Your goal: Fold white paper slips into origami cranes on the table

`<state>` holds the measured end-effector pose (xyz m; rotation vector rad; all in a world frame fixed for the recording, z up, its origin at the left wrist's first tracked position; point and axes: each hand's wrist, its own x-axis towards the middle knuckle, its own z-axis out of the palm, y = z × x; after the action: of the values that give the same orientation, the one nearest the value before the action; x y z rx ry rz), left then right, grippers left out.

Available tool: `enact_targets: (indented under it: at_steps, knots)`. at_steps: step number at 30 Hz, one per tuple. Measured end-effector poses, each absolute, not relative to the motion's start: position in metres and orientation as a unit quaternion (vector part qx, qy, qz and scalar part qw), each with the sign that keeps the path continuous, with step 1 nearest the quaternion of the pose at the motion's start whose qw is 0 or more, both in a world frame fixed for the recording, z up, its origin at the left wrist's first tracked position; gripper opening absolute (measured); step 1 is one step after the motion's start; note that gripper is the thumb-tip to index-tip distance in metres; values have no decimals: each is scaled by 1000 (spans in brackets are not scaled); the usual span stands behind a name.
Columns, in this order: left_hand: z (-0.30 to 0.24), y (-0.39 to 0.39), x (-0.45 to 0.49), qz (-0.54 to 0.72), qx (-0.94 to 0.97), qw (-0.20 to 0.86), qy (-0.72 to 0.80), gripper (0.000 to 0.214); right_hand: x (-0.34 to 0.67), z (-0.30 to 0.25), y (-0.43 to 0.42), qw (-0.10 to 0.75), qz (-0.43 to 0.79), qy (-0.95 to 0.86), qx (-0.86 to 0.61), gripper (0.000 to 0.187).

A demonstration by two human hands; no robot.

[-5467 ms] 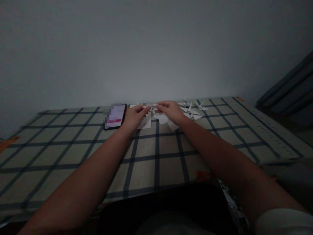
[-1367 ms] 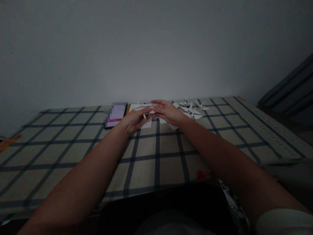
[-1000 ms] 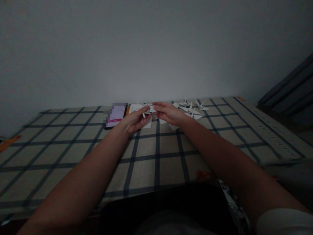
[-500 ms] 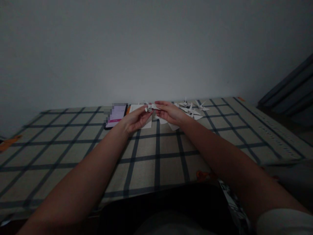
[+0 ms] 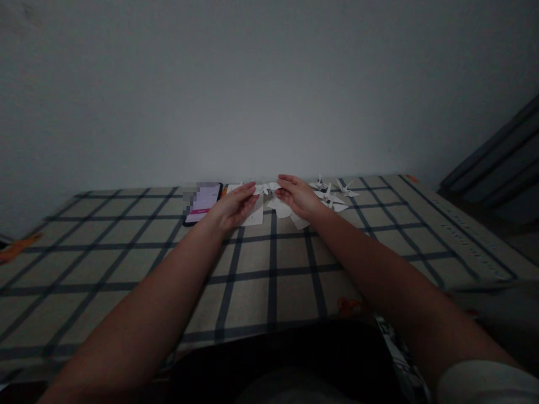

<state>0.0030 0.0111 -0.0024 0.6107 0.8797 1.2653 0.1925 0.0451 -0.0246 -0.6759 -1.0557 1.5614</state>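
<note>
My left hand [image 5: 233, 206] and my right hand [image 5: 297, 196] meet at the far middle of a checked cloth [image 5: 269, 264]. Between their fingertips they pinch a small folded white paper piece [image 5: 266, 188], held just above the cloth. White paper sheets [image 5: 254, 215] lie under and beside the hands. Several finished white paper cranes [image 5: 330, 195] stand just right of my right hand.
A phone [image 5: 202, 202] with a lit screen lies left of my left hand near the wall. A dark object [image 5: 286, 359] sits at the near edge between my arms. Dark fabric [image 5: 492, 168] rises at the right.
The hands have kept working the paper piece between the fingertips, with small finger shifts. The view has tipped slightly, so everything sits a little lower in the frame.
</note>
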Motion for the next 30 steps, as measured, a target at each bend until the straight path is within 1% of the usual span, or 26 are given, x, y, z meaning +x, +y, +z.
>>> enact_targets:
  at_steps: [3, 7, 9, 12, 15, 18, 21, 25, 28, 30]
  knots:
    - [2, 10, 0, 562, 250, 697, 370, 25, 197, -27, 48, 552, 683, -402, -257, 20]
    - [4, 7, -1, 539, 257, 712, 369, 44, 197, -29, 51, 561, 646, -421, -301, 20]
    - [4, 6, 1, 550, 251, 697, 385, 52, 196, -29, 50, 586, 579, -443, -353, 19]
    - [3, 7, 4, 584, 239, 661, 407, 55, 194, -28, 46, 627, 402, -508, -433, 17]
    - [2, 8, 6, 624, 233, 625, 407, 55, 191, -25, 37, 611, 280, -615, -411, 23]
    - [0, 7, 9, 627, 241, 626, 395, 49, 184, -22, 29, 555, 239, -696, -388, 29]
    - [0, 5, 14, 617, 246, 646, 376, 35, 178, -20, 27, 548, 228, -695, -406, 34]
    - [-2, 4, 16, 595, 238, 686, 346, 20, 179, -16, 30, 531, 237, -702, -412, 21]
    - [-5, 5, 14, 575, 263, 695, 341, 11, 186, -13, 29, 535, 252, -677, -438, 22]
    - [-8, 6, 13, 555, 292, 693, 355, 10, 192, -11, 26, 540, 254, -665, -450, 24]
